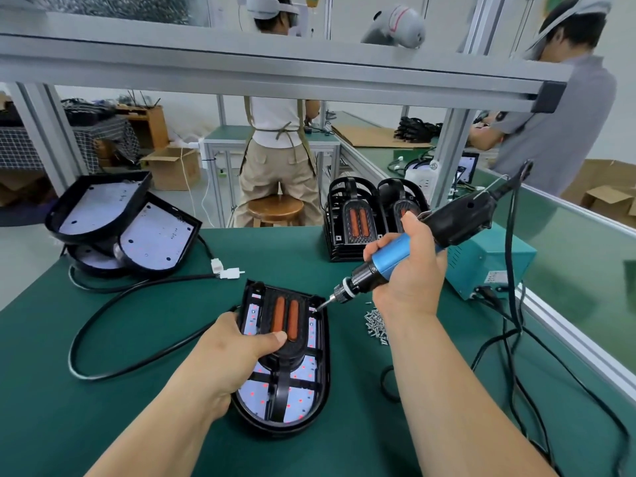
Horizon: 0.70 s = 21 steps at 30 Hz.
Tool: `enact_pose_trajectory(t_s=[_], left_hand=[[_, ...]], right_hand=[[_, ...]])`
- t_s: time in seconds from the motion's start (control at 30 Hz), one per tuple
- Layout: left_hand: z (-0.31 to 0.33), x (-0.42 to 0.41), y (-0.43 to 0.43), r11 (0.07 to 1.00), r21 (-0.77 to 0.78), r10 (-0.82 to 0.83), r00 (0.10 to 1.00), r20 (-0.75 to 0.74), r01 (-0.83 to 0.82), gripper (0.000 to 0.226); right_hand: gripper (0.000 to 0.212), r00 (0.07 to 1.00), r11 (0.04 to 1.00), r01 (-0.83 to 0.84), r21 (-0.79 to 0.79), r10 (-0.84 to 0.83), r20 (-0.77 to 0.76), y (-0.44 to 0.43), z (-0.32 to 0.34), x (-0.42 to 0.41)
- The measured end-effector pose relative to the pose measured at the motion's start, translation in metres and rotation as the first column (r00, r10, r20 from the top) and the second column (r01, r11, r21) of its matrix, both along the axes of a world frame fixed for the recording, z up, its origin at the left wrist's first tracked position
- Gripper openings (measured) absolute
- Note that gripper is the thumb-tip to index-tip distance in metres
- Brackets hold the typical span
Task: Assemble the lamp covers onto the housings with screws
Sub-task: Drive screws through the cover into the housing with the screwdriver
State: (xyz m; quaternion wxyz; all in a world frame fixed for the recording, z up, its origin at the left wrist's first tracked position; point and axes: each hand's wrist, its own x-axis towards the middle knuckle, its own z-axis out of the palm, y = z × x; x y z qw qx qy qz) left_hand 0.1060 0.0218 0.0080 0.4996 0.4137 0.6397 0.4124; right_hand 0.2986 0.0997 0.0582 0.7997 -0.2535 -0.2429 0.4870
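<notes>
Both bare forearms reach forward toward the lamp housing [325, 356]. The left hand [237, 349] grips the housing at its left side, fingers curled round the edge and thumb laid flat across its top. The right hand [409, 266] is raised just right of the housing's far corner, fingers wrapped round an electric screwdriver [389, 259], the wrist bent back toward the forearm

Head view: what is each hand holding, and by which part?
The right hand grips the screwdriver by its blue barrel. The left hand holds the lamp housing at its left edge, thumb pressed on the cover.
</notes>
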Motion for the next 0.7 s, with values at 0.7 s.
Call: enact_pose_trajectory(t_s=[0.7], left_hand=[[0.005, 0.003, -0.003, 0.999, -0.001, 0.039, 0.999, -0.001, -0.039, 0.034]], right_hand=[[0.023, 0.968, 0.983, -0.07, 0.168, 0.026, 0.249, -0.021, 0.006, -0.015]])
